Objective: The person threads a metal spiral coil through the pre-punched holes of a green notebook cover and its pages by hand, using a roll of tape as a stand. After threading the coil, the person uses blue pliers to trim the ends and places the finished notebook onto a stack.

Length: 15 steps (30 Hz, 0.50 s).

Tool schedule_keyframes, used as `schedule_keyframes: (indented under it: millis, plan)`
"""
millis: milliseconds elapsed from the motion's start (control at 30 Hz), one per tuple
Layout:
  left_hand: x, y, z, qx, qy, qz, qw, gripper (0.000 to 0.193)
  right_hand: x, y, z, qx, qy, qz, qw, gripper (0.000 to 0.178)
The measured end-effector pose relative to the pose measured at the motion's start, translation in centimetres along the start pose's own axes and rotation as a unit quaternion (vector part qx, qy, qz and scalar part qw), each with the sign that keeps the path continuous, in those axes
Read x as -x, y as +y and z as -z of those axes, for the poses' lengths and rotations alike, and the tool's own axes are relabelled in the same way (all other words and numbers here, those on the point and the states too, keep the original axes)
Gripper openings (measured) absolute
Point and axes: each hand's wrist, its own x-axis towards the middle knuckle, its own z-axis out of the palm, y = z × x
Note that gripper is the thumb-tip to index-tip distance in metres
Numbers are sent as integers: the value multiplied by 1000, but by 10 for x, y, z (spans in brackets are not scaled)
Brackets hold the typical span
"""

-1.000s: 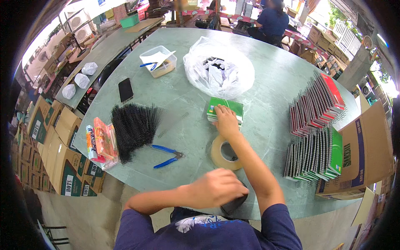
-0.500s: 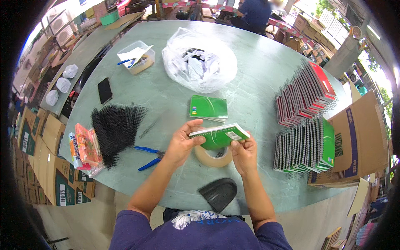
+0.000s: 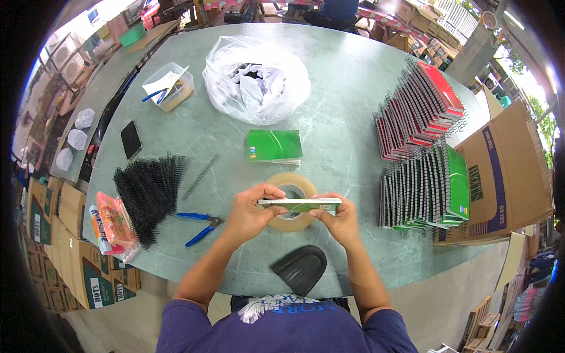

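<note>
Both my hands hold a thin green notebook [image 3: 301, 207] level over a roll of clear tape [image 3: 301, 179], with its long edge toward me. My left hand [image 3: 252, 215] pinches one end and my right hand [image 3: 339, 221] the other, thumbs on the near side. No coil shows on this notebook. More green notebooks [image 3: 275, 145] lie stacked just beyond the tape. To the left are a single black spiral coil [image 3: 200, 177], a heap of black coils [image 3: 150, 191] and blue-handled pliers [image 3: 200, 234]. A black rounded object [image 3: 301, 268] lies near the table's front edge.
Coil-bound red notebooks [image 3: 412, 117] and green notebooks [image 3: 419, 191] stand in rows at right, beside a cardboard box [image 3: 509, 170]. Farther back sit a white plastic bag [image 3: 220, 88] and a clear container [image 3: 182, 91]. A phone [image 3: 131, 140] and orange packets [image 3: 115, 216] lie left.
The notebook in my hands has tipped from showing its green cover to nearly edge-on, and has come a little lower. The whole view has shifted slightly.
</note>
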Motion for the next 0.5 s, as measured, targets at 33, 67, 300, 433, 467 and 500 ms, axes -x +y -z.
schedule_keyframes:
  millis: [33,67,300,433,467,500]
  plan:
    - [1,8,3,1,-1,1,1000,36,-2,-8,1,-18,9,45,999,15]
    - [1,16,7,-70,-9,-25,997,37,-3,-12,2,-37,17,91,995,15]
    - [8,-26,5,75,18,52,996,28,5,17,-27,-71,3,-53,996,27]
    - [15,-41,11,25,-22,97,995,27,2,-6,-38,-72,9,67,995,44]
    - [17,-41,12,19,-24,105,994,25,1,-30,-41,117,84,207,968,46]
    - [19,-40,15,10,-25,115,993,23,0,-50,-45,293,156,336,882,49]
